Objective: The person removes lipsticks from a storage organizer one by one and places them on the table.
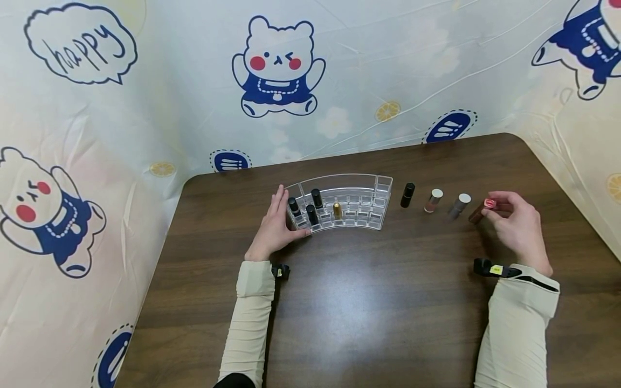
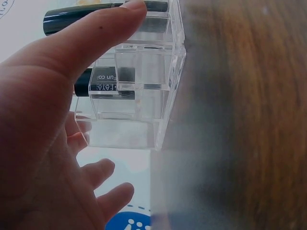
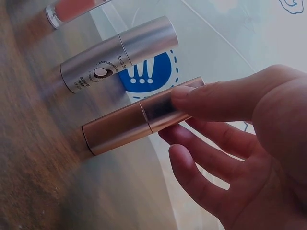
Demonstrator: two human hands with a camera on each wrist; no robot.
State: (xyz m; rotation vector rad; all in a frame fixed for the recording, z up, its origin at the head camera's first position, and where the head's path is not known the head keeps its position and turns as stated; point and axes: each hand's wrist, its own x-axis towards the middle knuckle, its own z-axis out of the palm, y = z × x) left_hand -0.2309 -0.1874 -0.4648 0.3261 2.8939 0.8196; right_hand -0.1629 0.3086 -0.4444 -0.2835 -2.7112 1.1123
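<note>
A clear tiered acrylic lipstick organizer (image 1: 344,222) stands on the table with several black-capped tubes (image 1: 317,198) in its left slots and a gold tube (image 1: 337,210) near the middle. My left hand (image 1: 276,226) rests against its left end, fingers stretched along the side; in the left wrist view the thumb (image 2: 96,36) lies across the front by a black tube (image 2: 72,19). At the right, my right hand (image 1: 521,226) pinches a copper-brown lipstick tube (image 3: 117,128) by its cap between thumb and fingers. In the head view this tube (image 1: 477,215) tilts, with a reddish top.
Between the organizer and my right hand stand a black tube (image 1: 407,195), a white-capped pinkish tube (image 1: 433,200) and a silver tube (image 1: 459,206) in a loose row. Behind the brown table (image 1: 349,323) hangs a printed curtain (image 1: 368,64).
</note>
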